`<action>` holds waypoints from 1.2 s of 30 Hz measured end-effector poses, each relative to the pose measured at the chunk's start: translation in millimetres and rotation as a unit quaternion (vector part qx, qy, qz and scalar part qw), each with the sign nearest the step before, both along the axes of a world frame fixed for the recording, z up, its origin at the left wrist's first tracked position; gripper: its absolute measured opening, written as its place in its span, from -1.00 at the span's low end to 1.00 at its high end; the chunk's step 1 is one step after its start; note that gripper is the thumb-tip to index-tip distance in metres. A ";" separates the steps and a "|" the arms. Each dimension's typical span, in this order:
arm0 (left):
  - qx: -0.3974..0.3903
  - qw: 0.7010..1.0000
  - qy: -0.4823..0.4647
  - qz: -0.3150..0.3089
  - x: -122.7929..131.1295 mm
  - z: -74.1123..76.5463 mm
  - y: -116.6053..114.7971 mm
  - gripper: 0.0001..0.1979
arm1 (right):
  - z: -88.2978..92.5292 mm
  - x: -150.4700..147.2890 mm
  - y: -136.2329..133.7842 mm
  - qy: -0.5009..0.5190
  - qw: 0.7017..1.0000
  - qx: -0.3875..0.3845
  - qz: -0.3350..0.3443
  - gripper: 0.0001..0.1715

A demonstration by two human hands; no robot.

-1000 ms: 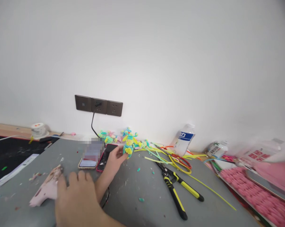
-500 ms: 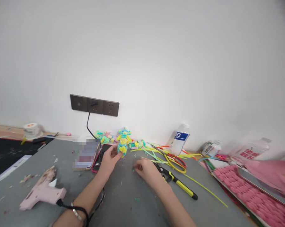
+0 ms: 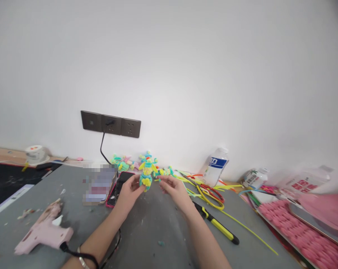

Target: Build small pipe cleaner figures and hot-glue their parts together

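Note:
My left hand (image 3: 131, 188) grips a pipe-cleaner figure (image 3: 146, 172) by its lower part and holds it upright above the table. The figure is turquoise and yellow, with a yellow flower shape low on its front. Close on its right is my right hand (image 3: 171, 186), thumb and fingers pinched together. A tiny teal piece (image 3: 159, 180) shows at those fingertips; its kind is too small to make out. Behind the hands, more pipe-cleaner figures (image 3: 123, 164) lie along the wall. Yellow-and-black pliers (image 3: 220, 226) lie beside my right forearm, their head partly hidden.
A pink glue gun (image 3: 45, 231) with a black cord lies at left. Two phones, one pink-edged (image 3: 112, 194), are near my left hand. Scissors (image 3: 210, 194) and loose pipe cleaners (image 3: 247, 229) lie at right, with a bottle (image 3: 215, 168) and a pink woven item (image 3: 300, 224).
My right hand has risen from the tabletop and come up beside the figure, bringing the tiny teal piece. My left hand still holds the figure in nearly the same place.

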State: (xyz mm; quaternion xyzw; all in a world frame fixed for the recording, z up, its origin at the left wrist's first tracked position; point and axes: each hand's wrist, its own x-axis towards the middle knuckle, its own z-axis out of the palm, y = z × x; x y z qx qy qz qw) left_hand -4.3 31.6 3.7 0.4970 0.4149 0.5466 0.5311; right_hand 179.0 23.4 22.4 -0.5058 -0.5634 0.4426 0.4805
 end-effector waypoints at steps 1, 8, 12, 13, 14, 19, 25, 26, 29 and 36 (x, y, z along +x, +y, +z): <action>0.001 1.000 0.001 -0.007 0.3 -0.5 -0.2 -0.57 | 0.7 -1.0 1.0 0.034 0.999 -0.004 -0.006 -0.63; -0.018 0.999 -0.006 -0.029 3.0 -4.1 2.0 -0.55 | -5.6 -4.3 -6.2 0.219 0.974 -0.051 -0.039 -0.51; -0.025 0.999 -0.013 -0.032 3.8 -1.3 1.1 -0.54 | -0.9 -5.2 -11.9 0.313 0.945 -0.078 -0.047 -0.46; -0.024 0.999 -0.012 -0.033 4.0 0.0 0.2 -0.55 | 0.4 -5.4 -12.7 0.320 0.943 -0.076 -0.046 -0.47; -0.022 0.999 -0.007 -0.036 4.1 1.3 -0.8 -0.57 | 1.2 -5.4 -13.1 0.321 0.943 -0.071 -0.045 -0.48; -0.013 0.999 -0.002 -0.040 4.9 6.4 -5.2 -0.62 | -4.3 -2.7 -10.5 0.272 0.961 -0.029 -0.043 -0.55; -0.024 0.999 -0.004 -0.047 6.9 8.6 -6.9 -0.60 | -13.0 1.4 -5.9 0.138 0.990 0.003 -0.022 -0.43; -0.027 0.998 -0.005 -0.052 7.2 8.5 -7.1 -0.60 | -13.3 1.8 -5.6 0.119 0.993 0.007 -0.020 -0.41; -0.030 0.997 -0.009 -0.063 7.9 6.3 -6.9 -0.59 | -13.4 2.7 -5.4 0.069 0.997 0.016 -0.020 -0.39; -0.012 0.997 -0.018 -0.070 7.1 -7.5 -0.9 -0.56 | -12.6 2.4 -7.4 0.090 0.994 0.011 -0.057 -0.48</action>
